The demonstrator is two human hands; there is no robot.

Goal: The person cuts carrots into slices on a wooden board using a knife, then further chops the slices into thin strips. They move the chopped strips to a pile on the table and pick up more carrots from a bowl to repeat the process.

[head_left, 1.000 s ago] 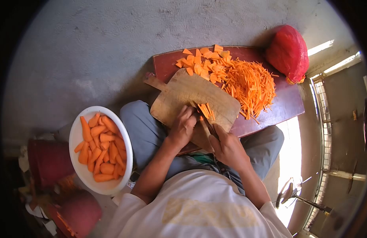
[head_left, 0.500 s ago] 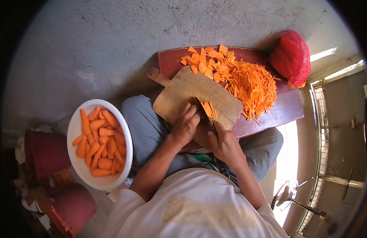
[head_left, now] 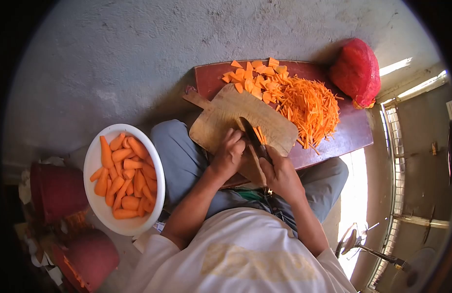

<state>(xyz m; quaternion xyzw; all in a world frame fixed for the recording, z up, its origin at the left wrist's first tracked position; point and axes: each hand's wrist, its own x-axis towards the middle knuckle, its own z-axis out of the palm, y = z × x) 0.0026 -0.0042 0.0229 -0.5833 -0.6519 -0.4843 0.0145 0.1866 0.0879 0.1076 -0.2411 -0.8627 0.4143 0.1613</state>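
Grey wall (head_left: pixel 113 49) is backing the workplace. We are noting a basin (head_left: pixel 161 188) holding carrots (head_left: pixel 116 184); the left hand (head_left: pixel 229 152) curling its fingers over the cutting board (head_left: pixel 221 112), anything beneath unclear; a knife (head_left: pixel 252 134) beside carrot strips (head_left: pixel 261 135), the right hand (head_left: pixel 282 172) gripping its handle. We are judging this strip-cutting; the next stroke calls for tucked fingertips.

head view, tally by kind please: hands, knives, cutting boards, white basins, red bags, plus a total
Left hand and right hand: 2
Knife: 1
Cutting board: 1
White basin: 1
Red bag: 1
Total: 6
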